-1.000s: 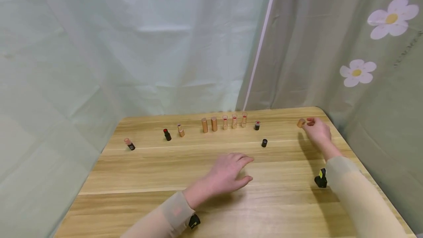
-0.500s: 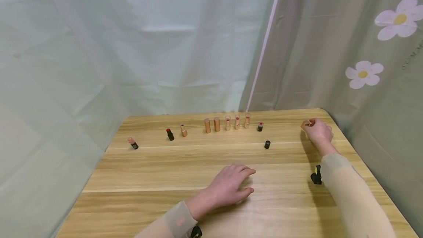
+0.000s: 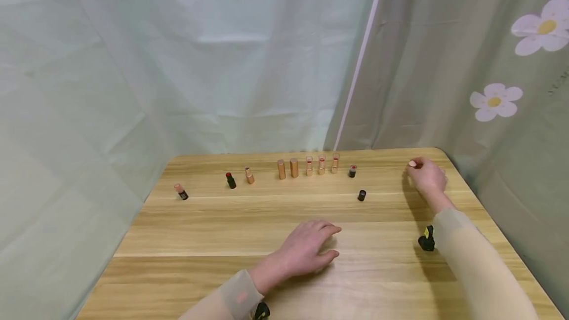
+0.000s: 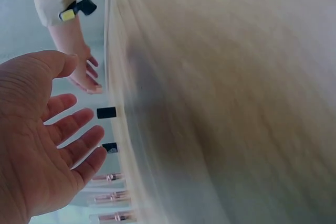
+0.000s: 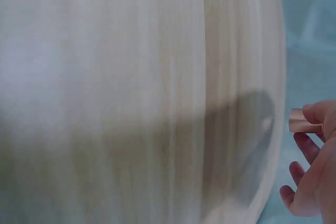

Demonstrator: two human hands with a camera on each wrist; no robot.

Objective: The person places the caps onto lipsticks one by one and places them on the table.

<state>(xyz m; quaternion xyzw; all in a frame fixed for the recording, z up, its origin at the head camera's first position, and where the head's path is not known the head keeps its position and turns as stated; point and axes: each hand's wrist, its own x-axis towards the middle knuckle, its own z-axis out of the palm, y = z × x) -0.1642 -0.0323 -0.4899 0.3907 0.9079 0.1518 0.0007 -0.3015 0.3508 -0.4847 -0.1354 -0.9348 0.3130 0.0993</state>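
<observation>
At the far right of the table, my right hand (image 3: 427, 177) pinches a rose-gold lipstick cap (image 3: 412, 163) between thumb and fingertips. The right wrist view shows that cap (image 5: 298, 120) sticking out from the grip, its other end hidden by the fingers. My left hand (image 3: 306, 250) hovers low over the middle of the table, thumb apart from loosely bent fingers, holding nothing. A small black cap (image 3: 362, 195) stands between the two hands. Farther left are an uncapped black lipstick (image 3: 230, 180) with a red tip and an uncapped rose-gold lipstick (image 3: 249, 176).
Along the back of the wooden table (image 3: 186, 231) stand two rose-gold tubes (image 3: 294, 168), several clear-topped lipsticks (image 3: 322, 166) and a short black lipstick (image 3: 352, 171). A pink-topped black lipstick (image 3: 181, 191) is at the left. Curtains (image 3: 249, 63) hang behind.
The cap in my right hand has turned, so its end now faces the head camera and less of its side shows. My left hand has come slightly nearer the front edge. The head view has shifted a little.
</observation>
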